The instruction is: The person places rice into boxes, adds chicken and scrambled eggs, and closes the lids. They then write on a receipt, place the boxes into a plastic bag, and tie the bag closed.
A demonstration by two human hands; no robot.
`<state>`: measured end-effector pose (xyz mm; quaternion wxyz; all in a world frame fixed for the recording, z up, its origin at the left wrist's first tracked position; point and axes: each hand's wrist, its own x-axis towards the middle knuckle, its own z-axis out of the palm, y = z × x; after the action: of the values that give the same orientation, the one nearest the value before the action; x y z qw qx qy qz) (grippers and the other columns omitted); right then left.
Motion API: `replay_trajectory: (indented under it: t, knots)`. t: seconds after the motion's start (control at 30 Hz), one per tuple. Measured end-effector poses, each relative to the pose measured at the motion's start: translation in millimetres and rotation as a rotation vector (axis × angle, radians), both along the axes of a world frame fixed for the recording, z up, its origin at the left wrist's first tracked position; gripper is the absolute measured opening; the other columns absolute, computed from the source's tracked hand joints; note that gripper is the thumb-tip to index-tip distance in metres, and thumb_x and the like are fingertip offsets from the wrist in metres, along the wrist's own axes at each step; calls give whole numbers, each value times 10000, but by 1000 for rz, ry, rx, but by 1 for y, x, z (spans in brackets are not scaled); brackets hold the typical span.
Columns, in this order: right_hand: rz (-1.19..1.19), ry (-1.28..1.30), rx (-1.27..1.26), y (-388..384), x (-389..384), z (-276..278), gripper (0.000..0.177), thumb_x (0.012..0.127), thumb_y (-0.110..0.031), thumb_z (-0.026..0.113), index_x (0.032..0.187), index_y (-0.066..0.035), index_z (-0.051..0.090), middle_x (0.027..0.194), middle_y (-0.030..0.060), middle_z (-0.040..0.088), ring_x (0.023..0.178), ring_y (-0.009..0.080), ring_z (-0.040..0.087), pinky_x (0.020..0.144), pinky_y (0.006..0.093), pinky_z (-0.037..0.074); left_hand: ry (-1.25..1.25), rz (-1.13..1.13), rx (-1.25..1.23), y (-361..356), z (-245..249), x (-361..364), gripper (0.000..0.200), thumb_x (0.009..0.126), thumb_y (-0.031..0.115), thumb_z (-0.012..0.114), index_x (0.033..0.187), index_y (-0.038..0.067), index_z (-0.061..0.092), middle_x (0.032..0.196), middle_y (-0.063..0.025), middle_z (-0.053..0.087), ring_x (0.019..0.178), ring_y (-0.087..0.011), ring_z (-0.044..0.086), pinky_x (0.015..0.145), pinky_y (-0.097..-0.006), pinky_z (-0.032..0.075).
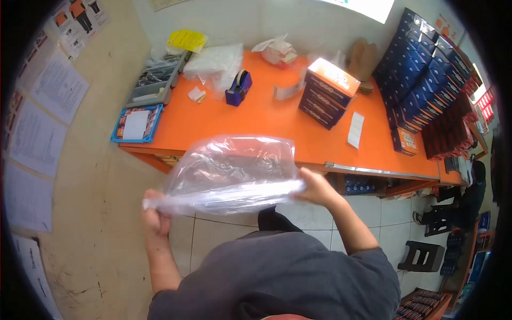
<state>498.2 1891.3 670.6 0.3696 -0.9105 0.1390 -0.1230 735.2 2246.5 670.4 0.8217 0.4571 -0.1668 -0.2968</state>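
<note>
Left fingers point(151, 209): clenched in a fist round the bunched end of the clear plastic bag point(234, 168).
Right fingers point(305, 184): closed on the other end of the same bag, gripping its gathered lower edge.
Left hand point(154, 214): up at chest height, out over the floor on the side of the papered wall.
Right hand point(316, 188): level with the left, just in front of the bench's near edge.
Bag: stretched taut between both hands in the air, lower edge rolled into a tight band, the loose film billowing up across the near edge of the orange bench point(266, 120); it touches nothing but the hands.
Near-left corner of the bench: a blue tray point(118, 128) with a white card in it.
Far-left corner: a grey compartment box point(153, 82), a yellow packet point(186, 40) behind it, and a heap of clear bags point(213, 61) beside.
Left of centre: a blue tape dispenser point(238, 88), well apart from the held bag.
Centre: a stack of orange-topped boxes point(328, 92), with a white strip of labels point(355, 129) near it toward the near edge.
Right end: dark blue boxes point(421, 80) banked high, red boxes point(453, 130) beyond them.
Floor, right side: a black stool point(424, 256), and another person point(472, 194) seated past the bench's end.
Left wall: printed sheets point(50, 106) pinned in rows.
</note>
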Motion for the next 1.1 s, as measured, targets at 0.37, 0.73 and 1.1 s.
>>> replay_trajectory:
  t: [0.37,0.73,1.1]
  knots:
    - [189,196,187,-85,85,-57,445,658,-182,733,1042,-13,583,904,99,623,829,260,589,767,336,461,154,164,389,-87,16,99,218,844,237,561,934,48,504,714,-59,577,634,-137,578,546,-266,466]
    - [-449,-18,-142,-163,170,-54,362,717,-111,624,1049,11,549,863,185,614,791,316,612,742,379,484,138,62,800,-217,-63,210,356,849,356,593,993,37,525,797,-35,573,736,-161,560,639,-260,441]
    - [10,718,-142,-123,275,-91,461,752,-86,595,1202,-121,502,1296,138,460,1164,322,464,897,444,422,-1200,-940,792,-348,-91,204,427,709,192,691,1104,125,544,1168,-163,524,1098,-367,481,884,-485,389]
